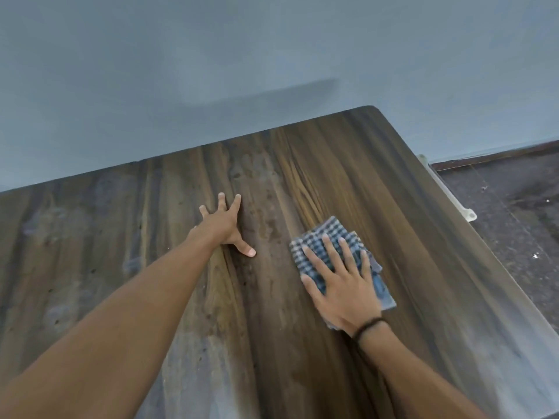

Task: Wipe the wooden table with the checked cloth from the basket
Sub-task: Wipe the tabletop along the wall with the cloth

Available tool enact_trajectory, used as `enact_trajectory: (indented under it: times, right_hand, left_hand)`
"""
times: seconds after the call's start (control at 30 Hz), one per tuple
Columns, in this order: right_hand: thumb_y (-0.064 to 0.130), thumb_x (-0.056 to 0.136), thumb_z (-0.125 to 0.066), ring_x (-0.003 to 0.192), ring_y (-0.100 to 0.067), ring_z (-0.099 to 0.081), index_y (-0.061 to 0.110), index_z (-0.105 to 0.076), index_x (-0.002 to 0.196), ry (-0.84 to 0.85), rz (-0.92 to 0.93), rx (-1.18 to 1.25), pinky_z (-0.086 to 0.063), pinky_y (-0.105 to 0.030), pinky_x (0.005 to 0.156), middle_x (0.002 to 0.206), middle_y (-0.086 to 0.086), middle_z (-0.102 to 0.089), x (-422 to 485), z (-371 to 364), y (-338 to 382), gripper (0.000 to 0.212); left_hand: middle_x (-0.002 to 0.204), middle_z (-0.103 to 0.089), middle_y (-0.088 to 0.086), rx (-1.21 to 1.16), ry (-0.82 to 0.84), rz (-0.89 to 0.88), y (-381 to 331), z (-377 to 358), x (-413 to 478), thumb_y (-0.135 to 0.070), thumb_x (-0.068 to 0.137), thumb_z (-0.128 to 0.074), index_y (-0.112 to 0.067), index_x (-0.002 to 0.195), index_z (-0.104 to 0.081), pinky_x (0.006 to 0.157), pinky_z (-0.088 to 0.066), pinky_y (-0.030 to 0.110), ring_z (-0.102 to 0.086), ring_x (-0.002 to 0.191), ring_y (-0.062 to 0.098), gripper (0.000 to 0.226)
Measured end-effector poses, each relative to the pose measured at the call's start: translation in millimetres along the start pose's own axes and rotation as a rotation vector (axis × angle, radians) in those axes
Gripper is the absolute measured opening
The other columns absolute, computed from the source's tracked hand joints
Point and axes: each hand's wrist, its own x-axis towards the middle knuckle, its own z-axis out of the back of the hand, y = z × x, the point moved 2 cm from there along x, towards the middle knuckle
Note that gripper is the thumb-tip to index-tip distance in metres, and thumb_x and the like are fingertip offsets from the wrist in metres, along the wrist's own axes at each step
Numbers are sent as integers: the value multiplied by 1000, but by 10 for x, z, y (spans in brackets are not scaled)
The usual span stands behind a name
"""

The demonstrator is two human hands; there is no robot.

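Checked cloth (325, 237) under flat right hand (344, 293)

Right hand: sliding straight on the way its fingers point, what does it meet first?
Only bare wooden table lies ahead of the right hand and checked cloth; the left hand sits off to the side. First stop looks like the blue-grey wall at the far edge.

A single head-worn camera looks forward and steeply down, close above the dark, streaked wooden table (348, 164), which slants across the lower two thirds of the frame. A grey-blue wall (211, 55) fills the top; dark speckled floor (514, 213) shows at the right edge. Two bare forearms (136, 297) enter from the bottom corners. The wide lens probably bends the table's edges.
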Motion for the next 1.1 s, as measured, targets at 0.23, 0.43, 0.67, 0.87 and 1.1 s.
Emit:
enact_trajectory:
  times: [0.23, 0.43, 0.67, 0.87, 1.1]
  right_hand:
    - [69, 99, -18, 155, -19, -6, 56, -13, 153, -40, 145, -44, -7, -56, 123, 166, 14, -2, 76, -26, -62, 56]
    - [61, 103, -15, 155, -20, 2, 55, -4, 154, -35, 166, 24, -2, -55, 123, 167, 14, 3, 35, -167, 447, 52]
    - [59, 103, -15, 155, -23, 9, 53, -4, 155, -22, -2, 30, 9, -55, 121, 166, 10, 7, 817, -37, 541, 54]
    - [63, 101, -13, 155, -21, 9, 56, 0, 154, 7, -85, 68, 5, -54, 123, 167, 12, 7, 991, 66, 242, 55]
    - [63, 101, -15, 155, -17, 7, 58, -4, 153, -16, 66, 47, 3, -54, 123, 167, 15, 4, 907, -45, 447, 53]
  left_hand:
    - [154, 45, 2, -65, 23, 40, -4, 9, -58, -47, 53, -95, -49, 147, 27, 114, -11, 70, 27, 141, 54, 154]
    - [151, 48, 3, -31, 54, 56, -3, 43, 11, -51, 52, -94, -49, 143, 34, 115, -10, 70, 28, 140, 55, 157]
    - [149, 50, 6, 8, 89, 43, -60, 43, 107, -56, 52, -93, -46, 141, 38, 114, -12, 71, 27, 139, 57, 159]
    - [155, 42, 7, 49, -36, 16, 377, 379, 392, -60, 52, -91, -46, 147, 31, 115, -5, 71, 29, 140, 53, 154]
    - [154, 43, 7, 42, 22, 39, 442, 653, 723, -69, 42, -86, -44, 146, 34, 117, -1, 68, 24, 143, 52, 160]
